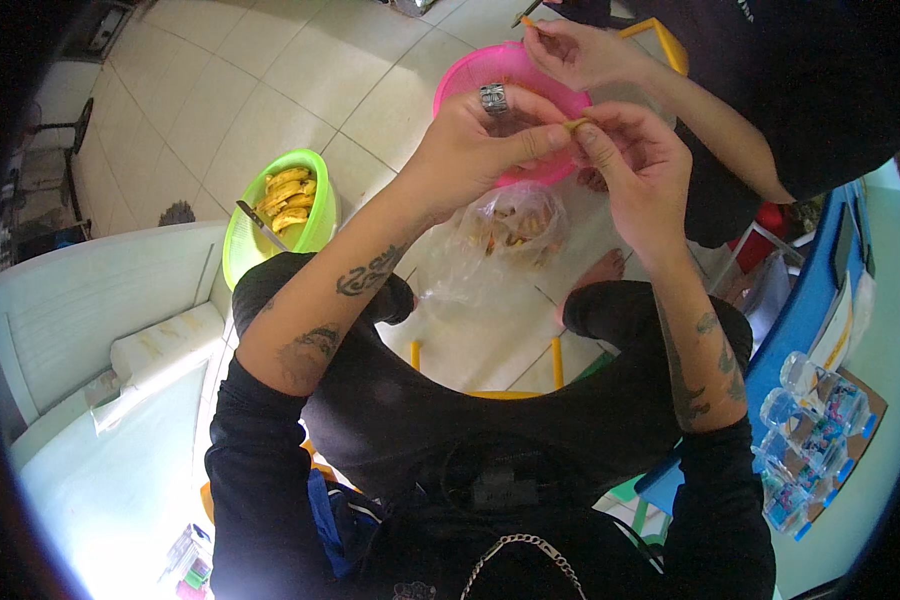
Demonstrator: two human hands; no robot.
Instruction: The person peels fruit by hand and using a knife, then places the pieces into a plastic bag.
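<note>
My left hand, with a wide silver ring on one finger, pinches a small yellowish piece between thumb and fingertips. The fingertips of my right hand meet it from the other side and grip the same piece. What it is exactly is too small to tell. Both hands are held up in front of a pink plastic basket, which they partly cover; some orange bits show inside it. Below them on the floor stands an open clear plastic bag with peelings or scraps in it.
To the left, a green plastic basket holds several yellow bananas and a knife. A co-worker's hand holds a small orange piece near a dark blade. Packs of plastic bottles stand at the right.
</note>
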